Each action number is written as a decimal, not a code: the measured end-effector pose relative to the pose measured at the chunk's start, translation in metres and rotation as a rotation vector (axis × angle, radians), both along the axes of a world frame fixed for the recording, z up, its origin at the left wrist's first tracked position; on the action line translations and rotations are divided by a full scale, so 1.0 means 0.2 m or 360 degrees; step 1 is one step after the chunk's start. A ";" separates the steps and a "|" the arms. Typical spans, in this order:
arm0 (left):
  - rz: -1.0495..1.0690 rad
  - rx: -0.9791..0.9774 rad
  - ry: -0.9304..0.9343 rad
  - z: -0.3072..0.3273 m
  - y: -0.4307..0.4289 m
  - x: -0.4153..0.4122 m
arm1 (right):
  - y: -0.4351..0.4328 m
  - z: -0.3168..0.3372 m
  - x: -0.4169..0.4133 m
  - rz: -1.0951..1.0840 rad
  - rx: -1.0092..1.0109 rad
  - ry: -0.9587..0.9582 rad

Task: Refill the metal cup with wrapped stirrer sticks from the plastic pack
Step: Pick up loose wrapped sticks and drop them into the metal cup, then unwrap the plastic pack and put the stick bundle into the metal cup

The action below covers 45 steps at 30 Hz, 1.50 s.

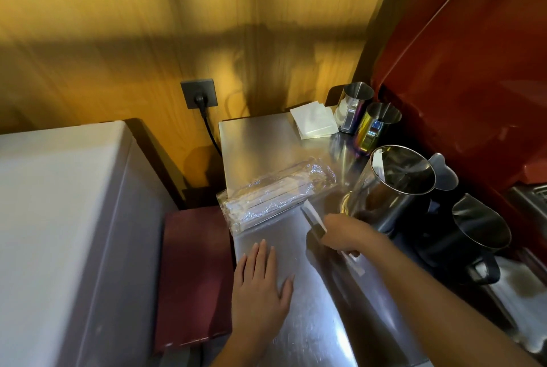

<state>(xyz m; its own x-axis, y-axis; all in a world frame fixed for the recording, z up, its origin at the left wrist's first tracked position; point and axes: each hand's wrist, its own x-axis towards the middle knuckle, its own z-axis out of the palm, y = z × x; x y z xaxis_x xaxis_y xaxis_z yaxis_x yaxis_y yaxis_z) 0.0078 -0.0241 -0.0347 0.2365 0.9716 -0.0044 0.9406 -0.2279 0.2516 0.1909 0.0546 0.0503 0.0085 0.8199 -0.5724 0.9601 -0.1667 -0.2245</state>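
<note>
Shiny steel covers the counter (pixel 257 136), and it looks smooth with tiny scratches. I see my left hand (pixel 260 286) lying flat on it, palm down, fingers spread wide and holding nothing.

My right hand (pixel 346 233) is closed around a wrapped stirrer stick (pixel 313 215). The stick is long, thin and flat, in white paper, and it pokes out of both sides of my hand. Its far end points toward the plastic pack (pixel 275 192).

The pack is clear and crinkly. It lies on its side near the left edge of the counter, just past my left hand. Inside I can see more long pale sticks lying side by side.

The metal cup (pixel 393 186) is round and tall with a wide open mouth. It is tilted, and its mouth faces up toward me. It is just beside my right hand, on the far side. I cannot tell if anything is inside it.

Behind it stand two smaller shiny steel jugs (pixel 376 127). To the right sit dark round jugs (pixel 476 233) with handles. A stack of white square napkins (pixel 313 124) lies at the back. The wall (pixel 148 26) is yellow wood.
</note>
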 end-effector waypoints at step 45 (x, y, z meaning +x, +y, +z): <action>-0.0020 0.0401 -0.0428 0.28 0.41 0.01 | 0.18 0.05 -0.13 0.0123 0.1077 0.0394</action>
<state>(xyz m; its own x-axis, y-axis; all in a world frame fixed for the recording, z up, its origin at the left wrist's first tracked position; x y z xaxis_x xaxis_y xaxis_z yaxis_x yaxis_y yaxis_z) 0.0101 0.0580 0.0204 0.2084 0.9314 0.2985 0.8453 -0.3251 0.4241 0.1654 0.0907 0.0612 -0.1276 0.9883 0.0833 0.8713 0.1519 -0.4667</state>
